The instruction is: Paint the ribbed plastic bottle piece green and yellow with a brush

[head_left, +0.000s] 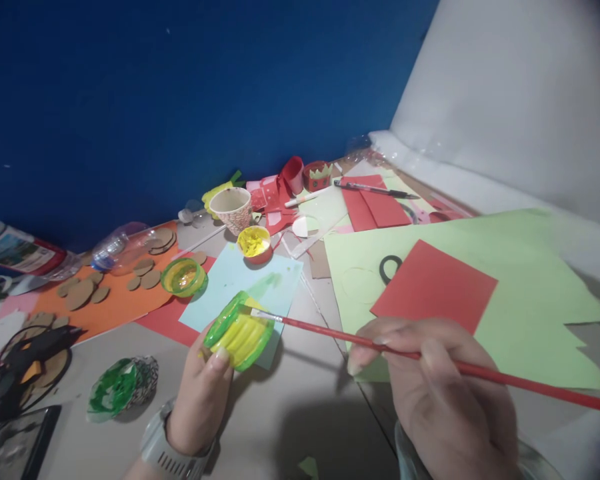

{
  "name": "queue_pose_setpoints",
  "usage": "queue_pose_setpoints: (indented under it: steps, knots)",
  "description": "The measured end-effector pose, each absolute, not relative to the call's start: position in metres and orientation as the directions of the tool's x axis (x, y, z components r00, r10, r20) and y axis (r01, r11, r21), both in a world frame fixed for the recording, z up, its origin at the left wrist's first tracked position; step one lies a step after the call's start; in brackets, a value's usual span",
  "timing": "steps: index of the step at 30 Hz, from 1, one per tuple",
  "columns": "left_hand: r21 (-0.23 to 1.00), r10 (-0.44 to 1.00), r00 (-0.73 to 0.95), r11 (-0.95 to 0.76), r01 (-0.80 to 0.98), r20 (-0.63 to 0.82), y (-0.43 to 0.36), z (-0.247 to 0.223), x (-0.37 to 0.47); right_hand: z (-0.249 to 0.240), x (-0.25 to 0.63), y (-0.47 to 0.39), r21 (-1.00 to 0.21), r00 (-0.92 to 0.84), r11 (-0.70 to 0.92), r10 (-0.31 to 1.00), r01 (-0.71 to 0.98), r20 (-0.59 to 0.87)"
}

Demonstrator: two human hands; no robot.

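My left hand [209, 375] is closed around a small ridged cup [243, 341] painted yellow with a green rim, tilted on its side. In my right hand [443, 393] is a red-handled paintbrush [340, 335], its bristle end touching the cup near the green rim. Green paint [114, 388] coats a patterned container lying at the lower left. A little cup of yellow paint [255, 244] stands beyond my left hand, at the back edge of the light blue paper [220, 280]. Another green-and-yellow painted cup [184, 277] sits to its left.
A patterned paper cup [231, 208] stands near the blue wall. Cardboard discs [81, 293] lie on orange paper at left, beside a plastic bottle [25, 250] and a black glue gun [30, 357]. On the right, a red paper square [433, 287] overlaps light green paper [525, 293]; a pen [375, 189] rests behind.
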State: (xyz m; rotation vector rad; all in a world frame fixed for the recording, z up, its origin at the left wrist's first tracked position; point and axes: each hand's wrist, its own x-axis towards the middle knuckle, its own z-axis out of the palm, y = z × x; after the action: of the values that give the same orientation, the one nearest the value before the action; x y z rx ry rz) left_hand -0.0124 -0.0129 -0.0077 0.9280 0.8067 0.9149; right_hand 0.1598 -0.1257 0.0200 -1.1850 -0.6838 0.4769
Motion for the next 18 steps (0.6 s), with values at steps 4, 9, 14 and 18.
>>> queue_pose_setpoints:
  steps: [4, 9, 14, 18]
  knots:
    - [0.895, 0.895, 0.403, 0.326, -0.304, -0.19, -0.013, -0.0066, -0.0119, 0.0223, 0.1636, -0.1214, -0.963, 0.75, 0.257, 0.652, -0.08, 0.112]
    - [0.888, 0.884, 0.442, 0.32, -0.329, -0.154, -0.0122, -0.0045, -0.0104, 0.0242, 0.1679, -0.1168, -0.95, 0.75, 0.249, 0.661, -0.188, 0.025]
    - [0.883, 0.88, 0.444, 0.337, -0.328, -0.171, -0.0111, -0.0051, -0.0114, 0.0227, 0.1692, -0.1165, -0.944, 0.747, 0.25, 0.665, -0.216, 0.005]
    - [0.886, 0.889, 0.42, 0.332, -0.322, -0.181, -0.0112, -0.0083, -0.0132, 0.0229, 0.1675, -0.1172, -0.944, 0.761, 0.259, 0.648, -0.205, 0.013]
